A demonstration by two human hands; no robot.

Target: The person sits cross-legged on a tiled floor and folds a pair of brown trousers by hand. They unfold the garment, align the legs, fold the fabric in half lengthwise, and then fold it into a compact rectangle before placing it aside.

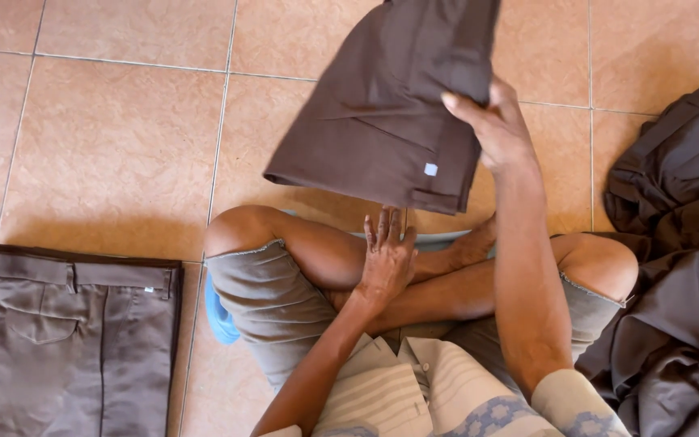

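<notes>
The tile floor (123, 146) is orange-pink and fills most of the view. A heap of dark brown clothes (673, 267) lies on it at the right. A pair of brown trousers (66, 340) lies flat at the left, waistband at the top. A person sits cross-legged in grey shorts (273, 299) and a striped shirt (414, 388). The folded brown trousers (382, 105) are lifted up in the air, above the floor and in front of the knees. The right hand (495, 125) holds them at their right edge, fingers closed around the cloth. The left hand (386, 259) rests on the leg, fingers flat and a little spread.
</notes>
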